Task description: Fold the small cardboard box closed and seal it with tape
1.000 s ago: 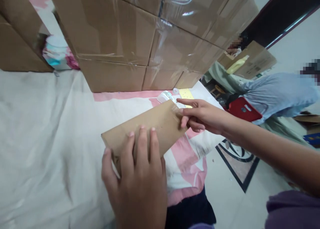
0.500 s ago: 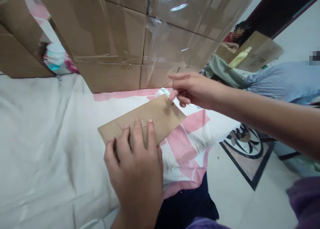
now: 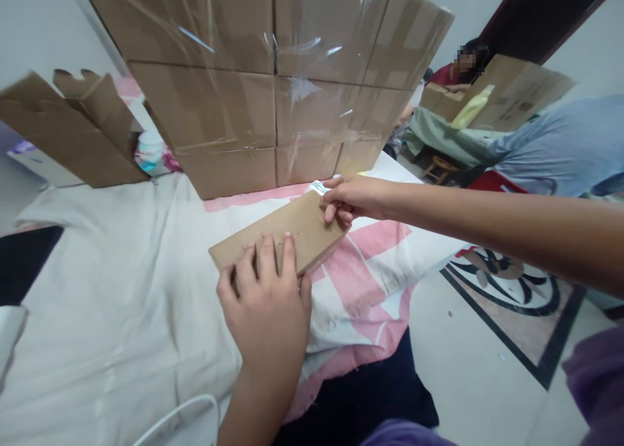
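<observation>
On the cloth [image 3: 139, 270], the left hand [image 3: 268, 306] holds the box [image 3: 308, 230]: fingers spaced across its top at the left part, thumb at the near side. The box lies flat beneath and just beyond those fingers, long axis slanting from near left to far right, that end pointing at the right hand [image 3: 351, 197]. The right hand is nearer this end, fingers partly curled; whether they pinch anything cannot be told.

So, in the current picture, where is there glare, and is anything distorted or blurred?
Head view: glare streaks on the clear plastic over the stacked cartons; head view: the stack widens upward, probably lens distortion; head view: left hand and brown box slightly soft, red-clad person partly pixelated.
</observation>
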A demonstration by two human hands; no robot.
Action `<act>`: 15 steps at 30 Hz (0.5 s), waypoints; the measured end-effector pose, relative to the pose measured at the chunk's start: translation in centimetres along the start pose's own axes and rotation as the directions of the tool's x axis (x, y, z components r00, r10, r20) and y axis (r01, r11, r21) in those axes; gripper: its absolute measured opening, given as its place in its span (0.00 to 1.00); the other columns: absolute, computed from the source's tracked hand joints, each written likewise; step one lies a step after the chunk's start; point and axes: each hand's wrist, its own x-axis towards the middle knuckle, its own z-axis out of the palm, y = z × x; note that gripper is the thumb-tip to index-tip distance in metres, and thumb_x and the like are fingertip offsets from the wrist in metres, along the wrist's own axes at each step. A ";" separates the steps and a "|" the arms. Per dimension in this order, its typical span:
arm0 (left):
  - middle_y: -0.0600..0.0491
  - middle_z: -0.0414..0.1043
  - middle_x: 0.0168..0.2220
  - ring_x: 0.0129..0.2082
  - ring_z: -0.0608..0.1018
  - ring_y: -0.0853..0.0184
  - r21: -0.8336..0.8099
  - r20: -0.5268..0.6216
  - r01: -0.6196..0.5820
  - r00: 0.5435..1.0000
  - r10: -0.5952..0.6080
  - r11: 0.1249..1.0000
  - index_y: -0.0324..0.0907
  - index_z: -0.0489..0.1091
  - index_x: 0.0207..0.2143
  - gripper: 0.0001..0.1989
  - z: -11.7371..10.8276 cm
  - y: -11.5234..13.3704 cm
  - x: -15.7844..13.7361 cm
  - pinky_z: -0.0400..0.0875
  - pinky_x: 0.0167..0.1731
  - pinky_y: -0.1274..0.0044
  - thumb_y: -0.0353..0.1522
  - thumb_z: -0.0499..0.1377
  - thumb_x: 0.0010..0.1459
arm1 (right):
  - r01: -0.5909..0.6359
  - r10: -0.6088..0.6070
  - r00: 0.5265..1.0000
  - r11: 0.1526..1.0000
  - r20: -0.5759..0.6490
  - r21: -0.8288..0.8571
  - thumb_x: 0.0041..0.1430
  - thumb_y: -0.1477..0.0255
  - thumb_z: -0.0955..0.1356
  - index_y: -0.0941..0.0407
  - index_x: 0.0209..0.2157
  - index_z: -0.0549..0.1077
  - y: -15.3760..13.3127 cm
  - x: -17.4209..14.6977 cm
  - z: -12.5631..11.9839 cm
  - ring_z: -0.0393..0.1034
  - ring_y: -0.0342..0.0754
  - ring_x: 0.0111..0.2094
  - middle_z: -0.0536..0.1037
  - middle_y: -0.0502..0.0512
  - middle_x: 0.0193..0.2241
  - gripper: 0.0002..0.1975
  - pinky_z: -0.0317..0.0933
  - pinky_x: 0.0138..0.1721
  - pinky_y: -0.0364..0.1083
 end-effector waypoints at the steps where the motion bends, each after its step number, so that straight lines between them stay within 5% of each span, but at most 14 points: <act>1: 0.41 0.68 0.63 0.58 0.69 0.44 0.005 0.002 -0.003 1.000 0.003 1.000 0.43 0.67 0.62 0.26 0.0 0.0 0.0 0.60 0.56 0.52 0.33 0.57 0.62 | 0.034 -0.034 0.999 0.999 -0.011 0.004 0.63 0.81 0.67 0.61 0.51 0.65 -0.7 -0.2 0.0 0.57 0.39 0.10 0.79 0.53 0.21 0.15 0.57 0.14 0.39; 8: 0.43 0.70 0.62 0.57 0.71 0.47 0.036 -0.045 -0.003 0.999 0.005 0.999 0.44 0.67 0.62 0.25 0.3 -0.2 -0.2 0.62 0.54 0.54 0.32 0.57 0.61 | 0.281 -0.283 0.959 0.955 0.009 0.095 0.58 0.80 0.66 0.59 0.47 0.67 -4.3 0.9 0.2 0.55 0.40 0.11 0.78 0.50 0.21 0.15 0.58 0.14 0.39; 15: 0.45 0.69 0.63 0.58 0.69 0.48 0.073 0.001 -0.005 1.000 0.005 0.997 0.45 0.67 0.63 0.26 -0.1 -0.1 -0.1 0.62 0.56 0.54 0.34 0.58 0.62 | 0.014 -0.013 1.000 0.999 0.028 -0.030 0.52 0.84 0.63 0.59 0.30 0.66 -0.2 1.6 0.6 0.54 0.40 0.10 0.71 0.50 0.12 0.07 0.57 0.14 0.40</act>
